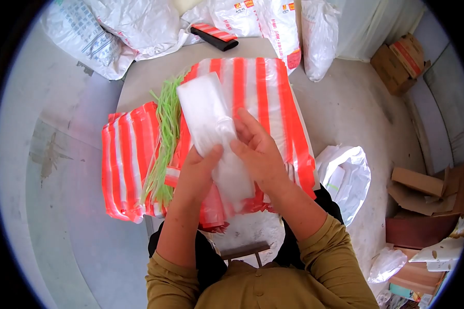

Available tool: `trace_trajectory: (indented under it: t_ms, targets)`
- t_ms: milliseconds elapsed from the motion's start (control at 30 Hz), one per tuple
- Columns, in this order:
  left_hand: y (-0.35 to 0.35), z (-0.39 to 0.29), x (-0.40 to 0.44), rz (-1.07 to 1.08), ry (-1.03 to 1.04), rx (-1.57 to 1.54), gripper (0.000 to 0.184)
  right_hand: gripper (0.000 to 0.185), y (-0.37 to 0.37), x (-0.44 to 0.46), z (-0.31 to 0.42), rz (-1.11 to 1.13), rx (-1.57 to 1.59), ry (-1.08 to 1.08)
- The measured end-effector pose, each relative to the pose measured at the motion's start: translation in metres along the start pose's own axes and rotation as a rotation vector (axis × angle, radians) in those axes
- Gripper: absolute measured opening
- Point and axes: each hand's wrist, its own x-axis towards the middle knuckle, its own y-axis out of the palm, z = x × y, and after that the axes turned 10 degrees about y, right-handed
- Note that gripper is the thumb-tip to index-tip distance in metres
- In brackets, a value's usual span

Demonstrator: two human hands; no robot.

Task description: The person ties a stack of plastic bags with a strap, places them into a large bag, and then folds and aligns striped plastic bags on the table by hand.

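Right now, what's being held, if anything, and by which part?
A white plastic packet, held around mid-length: left hand at its left edge, right hand at its right, thumbs on top.

Well beyond my left hand (pixel 202 169), I see a bulging white sack with blue print (pixel 90 44). Straight ahead of my right hand (pixel 259 157), farther off, stand white sacks with red lettering (pixel 276 26), with a narrow, plain white bag (pixel 319 38) just to their right. Far ahead and right of that hand, a cardboard box (pixel 394 69) sits by the wall. Well to its right, I have an opened carton (pixel 420 188) above a dark red box (pixel 417 232); nearer me is a crumpled clear bag (pixel 386 265). Far left of my left hand, a brown stain (pixel 49 154) marks a pale surface.
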Motion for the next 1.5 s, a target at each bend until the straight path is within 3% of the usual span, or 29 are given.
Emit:
trace_trajectory:
  t_ms: [200,300,400,500,600,900,933,1067,1167,1200,1300,1433,1500]
  targets:
    - [0.007,-0.008,-0.006,0.080,-0.062,0.218,0.043,0.063,-0.018,0.014,-0.011,-0.111,-0.191,0.012]
    - [0.009,-0.011,-0.010,0.194,-0.137,0.296,0.043,0.047,0.006,-0.003,0.037,-0.223,-0.196,0.231]
    - [0.015,-0.009,-0.012,0.214,-0.142,0.244,0.041,0.031,-0.014,0.009,0.019,-0.259,-0.072,0.265]
    - [0.021,-0.002,-0.013,0.196,-0.047,0.200,0.039,0.026,-0.020,0.010,0.023,-0.294,0.138,0.253]
    - [0.005,0.009,-0.009,0.274,-0.244,0.251,0.038,0.026,-0.037,0.019,0.014,-0.270,0.173,0.176]
    - [0.009,0.013,-0.014,0.342,-0.209,0.230,0.037,0.032,-0.058,0.019,0.022,-0.278,0.289,0.009]
    - [0.009,0.012,-0.014,0.301,-0.204,0.224,0.038,0.042,-0.065,0.023,0.013,-0.273,0.256,-0.019]
    - [0.012,0.011,-0.008,0.088,-0.148,0.153,0.039,0.052,-0.057,0.017,-0.007,-0.184,-0.048,0.066]
    - [0.010,0.014,-0.001,0.014,-0.086,0.047,0.038,0.048,-0.039,0.003,-0.003,0.063,-0.362,0.167]
    - [0.005,0.018,0.001,0.045,-0.099,0.044,0.037,0.042,-0.034,0.001,0.003,-0.036,-0.528,0.270]
    - [0.006,0.019,-0.001,0.079,-0.144,-0.045,0.036,0.036,-0.044,0.002,-0.010,-0.032,-0.455,0.209]
    - [0.010,0.010,-0.011,0.042,-0.194,-0.074,0.035,0.039,-0.062,0.005,-0.015,-0.038,-0.114,0.255]
    - [0.002,0.022,-0.010,0.044,-0.214,0.136,0.035,0.042,-0.061,0.005,-0.012,-0.004,-0.004,0.191]
